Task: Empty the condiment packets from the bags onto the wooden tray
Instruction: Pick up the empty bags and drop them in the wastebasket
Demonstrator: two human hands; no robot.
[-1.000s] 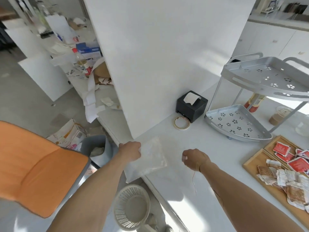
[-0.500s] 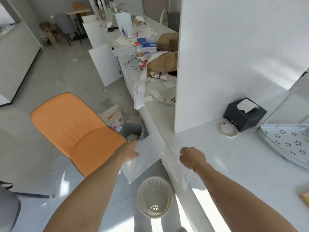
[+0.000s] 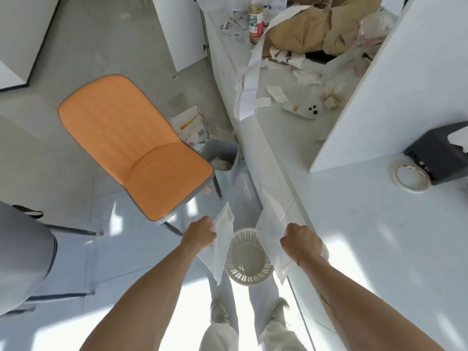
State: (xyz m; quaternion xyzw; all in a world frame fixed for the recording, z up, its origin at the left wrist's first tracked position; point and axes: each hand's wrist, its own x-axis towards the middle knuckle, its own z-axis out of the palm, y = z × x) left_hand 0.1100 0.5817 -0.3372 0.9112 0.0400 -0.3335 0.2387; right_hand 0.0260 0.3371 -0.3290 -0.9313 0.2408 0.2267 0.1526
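Observation:
My left hand grips a clear, empty-looking plastic bag that hangs beside a white slotted waste basket on the floor. My right hand grips a second clear plastic bag, held just right of the basket against the counter edge. Both bags hang over the floor, one on each side of the basket's rim. The wooden tray and the condiment packets are out of view.
An orange chair stands left of the white counter, a grey bin between them. On the counter lie a tape roll, a black tissue box, a white divider board, and paper clutter beyond. My feet show below the basket.
The view has swung left and down from the counter to the floor. Both hands have moved off the counter edge and down, each with a bag, to either side of the basket.

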